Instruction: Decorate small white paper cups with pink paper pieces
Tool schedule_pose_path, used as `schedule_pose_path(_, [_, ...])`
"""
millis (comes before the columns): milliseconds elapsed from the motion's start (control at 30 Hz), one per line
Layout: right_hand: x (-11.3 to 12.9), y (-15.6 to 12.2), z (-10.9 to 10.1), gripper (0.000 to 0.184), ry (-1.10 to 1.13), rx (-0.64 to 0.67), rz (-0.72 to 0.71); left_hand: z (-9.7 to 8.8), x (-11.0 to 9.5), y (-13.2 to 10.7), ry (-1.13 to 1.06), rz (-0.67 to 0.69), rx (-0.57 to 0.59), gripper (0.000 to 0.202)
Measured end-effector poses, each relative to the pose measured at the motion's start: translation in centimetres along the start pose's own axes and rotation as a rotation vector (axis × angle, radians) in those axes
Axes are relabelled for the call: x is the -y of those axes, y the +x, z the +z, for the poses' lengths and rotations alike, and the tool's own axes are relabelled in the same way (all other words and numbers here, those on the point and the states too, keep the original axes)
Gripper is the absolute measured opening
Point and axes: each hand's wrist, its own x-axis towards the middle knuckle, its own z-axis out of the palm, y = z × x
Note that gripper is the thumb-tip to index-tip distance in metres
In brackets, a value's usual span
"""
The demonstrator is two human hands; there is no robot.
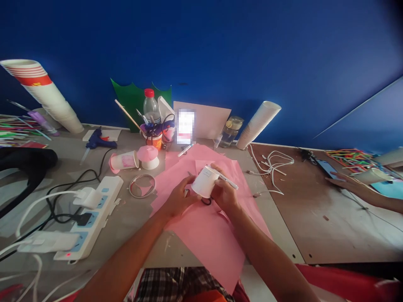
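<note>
A white paper cup [202,183] is held tilted on its side over pink paper [201,235], with a small drawn outline on its wall. My left hand [180,196] grips the cup from the left. In my right hand [226,193] is a white pen [231,182], its shaft pointing to the lower right; these fingers also touch the cup's right side. Dark scissors [206,201] lie partly hidden beneath the cup and hands. To the left stands a cup with a pink paper top [148,157], beside a lying cup with a pink rim [124,160].
A roll of tape [142,186] and a power strip [94,222] with plugged-in cables lie left. A blue glue gun [100,139] sits behind them. Stacked paper cups [260,125], a jar [232,132] and a lit phone [185,126] stand at the back. Another person's hand [341,180] touches a phone at right.
</note>
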Motion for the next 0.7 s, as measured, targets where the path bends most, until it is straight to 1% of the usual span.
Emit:
schedule_pose_path(133, [-0.1, -0.1, 0.0, 0.044, -0.002, 0.023, 0.038, 0.2, -0.5, -0.1, -0.055, 0.026, 0.048, 0.064])
schedule_pose_path(333, [-0.1, -0.2, 0.2, 0.051, 0.021, 0.001, 0.026, 0.3, -0.4, 0.0, -0.063, 0.004, 0.049, 0.064])
schedule_pose_path(400, [-0.1, -0.2, 0.1, 0.051, -0.002, -0.002, 0.022, 0.3, -0.3, 0.0, -0.060, 0.011, 0.048, 0.063])
schedule_pose_path(567, [-0.8, -0.1, -0.6, 0.049, -0.127, -0.054, -0.023, 0.2, 0.2, 0.1, 0.048, 0.029, -0.019, 0.062])
schedule_pose_path(700, [-1.2, -0.1, -0.9, 0.052, -0.191, -0.054, -0.052, 0.2, 1.0, 0.3, 0.167, 0.092, -0.070, 0.058])
